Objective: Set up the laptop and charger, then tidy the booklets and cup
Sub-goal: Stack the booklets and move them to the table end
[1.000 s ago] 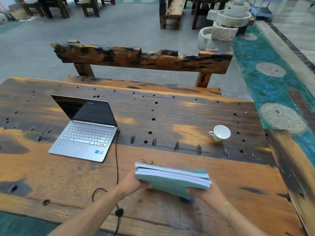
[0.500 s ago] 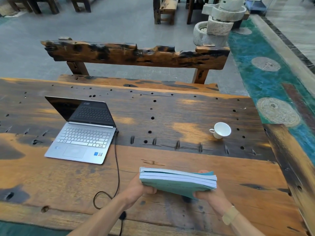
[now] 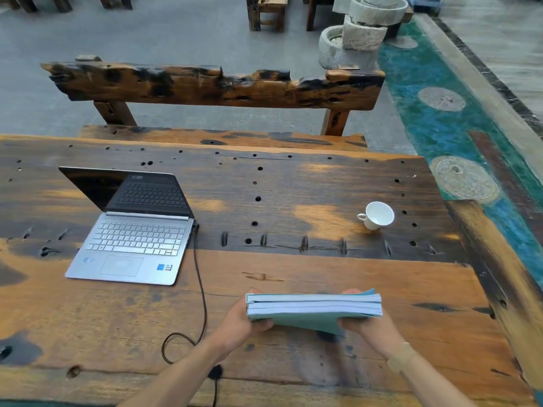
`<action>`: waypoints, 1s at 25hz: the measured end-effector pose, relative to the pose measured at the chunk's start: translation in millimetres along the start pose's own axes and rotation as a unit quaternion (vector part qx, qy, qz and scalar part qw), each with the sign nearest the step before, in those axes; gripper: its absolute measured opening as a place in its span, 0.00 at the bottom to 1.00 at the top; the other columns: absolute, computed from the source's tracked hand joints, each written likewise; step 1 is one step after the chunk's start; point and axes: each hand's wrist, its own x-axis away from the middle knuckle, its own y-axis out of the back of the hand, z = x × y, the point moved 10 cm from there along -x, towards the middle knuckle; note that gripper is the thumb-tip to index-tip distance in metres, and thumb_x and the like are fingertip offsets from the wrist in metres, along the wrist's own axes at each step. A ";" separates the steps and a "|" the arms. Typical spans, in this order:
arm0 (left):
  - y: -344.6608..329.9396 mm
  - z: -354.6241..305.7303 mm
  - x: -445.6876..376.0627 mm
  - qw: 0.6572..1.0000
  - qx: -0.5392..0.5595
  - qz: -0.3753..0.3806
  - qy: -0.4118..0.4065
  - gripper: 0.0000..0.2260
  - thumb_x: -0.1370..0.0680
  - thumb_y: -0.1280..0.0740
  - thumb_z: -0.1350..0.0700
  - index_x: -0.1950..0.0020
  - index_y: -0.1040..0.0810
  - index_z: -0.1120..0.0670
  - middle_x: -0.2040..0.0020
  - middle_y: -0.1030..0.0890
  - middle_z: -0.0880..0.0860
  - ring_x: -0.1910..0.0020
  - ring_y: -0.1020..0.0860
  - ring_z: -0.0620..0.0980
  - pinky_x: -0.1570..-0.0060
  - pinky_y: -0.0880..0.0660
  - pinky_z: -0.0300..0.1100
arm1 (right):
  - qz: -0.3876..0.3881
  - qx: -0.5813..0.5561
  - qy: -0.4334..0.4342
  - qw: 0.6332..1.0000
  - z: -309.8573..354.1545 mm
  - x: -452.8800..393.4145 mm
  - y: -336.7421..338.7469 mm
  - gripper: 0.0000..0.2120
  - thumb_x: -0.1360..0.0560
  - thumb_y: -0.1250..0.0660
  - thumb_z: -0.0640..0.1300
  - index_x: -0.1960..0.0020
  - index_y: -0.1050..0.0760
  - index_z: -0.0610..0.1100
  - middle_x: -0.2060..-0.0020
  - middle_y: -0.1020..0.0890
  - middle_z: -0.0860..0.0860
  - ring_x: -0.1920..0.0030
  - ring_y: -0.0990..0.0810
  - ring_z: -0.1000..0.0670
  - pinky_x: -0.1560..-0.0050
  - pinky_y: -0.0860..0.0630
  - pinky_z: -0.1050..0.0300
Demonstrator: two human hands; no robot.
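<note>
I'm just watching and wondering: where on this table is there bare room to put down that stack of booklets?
The widest bare patch lies between the laptop and the cup. More bare wood runs ahead of the booklets, up to the dark slotted strip. It is tighter on the left, where the charger cable trails off the near edge beside the left hand.

Rustic teahouse-like hall: reclaimed-wood table [image 3: 293,274], benches [image 3: 211,86], stone millstones [image 3: 361,30].

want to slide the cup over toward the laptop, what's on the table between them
Nothing lies between the cup and the laptop in the head view: only bare table with holes. The charger cable hugs the laptop's right side.
</note>
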 end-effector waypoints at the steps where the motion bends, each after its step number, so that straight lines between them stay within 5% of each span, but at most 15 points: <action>1: 0.3 6.0 -2.2 1.000 -0.008 0.002 0.004 0.17 0.27 0.26 0.63 0.40 0.24 0.51 0.46 0.17 0.45 0.45 0.21 0.40 0.42 0.24 0.40 | -0.021 0.012 -0.011 1.000 -10.0 -2.3 4.1 0.19 0.33 0.27 0.26 0.47 0.22 0.42 0.54 0.16 0.50 0.52 0.19 0.52 0.58 0.25 0.70; 7: 5.3 24.7 -9.8 0.999 -0.048 -0.016 0.007 0.22 0.26 0.28 0.62 0.35 0.24 0.47 0.41 0.19 0.41 0.39 0.24 0.40 0.35 0.27 0.44 | -0.045 0.129 -0.035 0.990 -38.0 -12.2 10.3 0.15 0.31 0.24 0.41 0.51 0.22 0.57 0.50 0.16 0.58 0.47 0.18 0.52 0.45 0.23 0.54; 13: 0.4 12.5 -1.4 0.998 -0.015 -0.060 0.030 0.22 0.25 0.31 0.69 0.37 0.24 0.48 0.43 0.19 0.43 0.40 0.24 0.44 0.34 0.29 0.45 | 0.023 0.205 -0.003 0.979 -13.7 -16.7 5.7 0.14 0.29 0.26 0.43 0.46 0.22 0.55 0.47 0.17 0.58 0.47 0.19 0.54 0.49 0.23 0.57; 16: -9.3 3.4 17.8 0.996 0.021 -0.080 0.035 0.20 0.25 0.33 0.71 0.38 0.24 0.51 0.45 0.19 0.46 0.45 0.22 0.44 0.46 0.23 0.37 | 0.077 0.203 0.015 0.976 2.6 -18.4 6.5 0.15 0.28 0.26 0.40 0.44 0.23 0.50 0.47 0.17 0.56 0.46 0.19 0.53 0.46 0.24 0.59; 20: -30.0 11.3 56.1 0.987 0.103 -0.114 0.050 0.18 0.24 0.34 0.70 0.37 0.25 0.54 0.44 0.18 0.52 0.44 0.19 0.51 0.50 0.22 0.40 | 0.144 0.146 0.018 0.978 8.1 -9.2 10.6 0.17 0.29 0.26 0.35 0.42 0.22 0.47 0.46 0.15 0.51 0.46 0.16 0.49 0.41 0.21 0.44; 25: -64.1 47.9 115.1 0.963 0.164 -0.187 0.102 0.17 0.22 0.32 0.61 0.34 0.27 0.51 0.44 0.18 0.52 0.47 0.17 0.52 0.52 0.21 0.49 | 0.228 0.124 -0.015 0.966 1.1 24.3 -2.5 0.12 0.24 0.31 0.36 0.42 0.25 0.45 0.50 0.15 0.51 0.55 0.14 0.51 0.59 0.17 0.52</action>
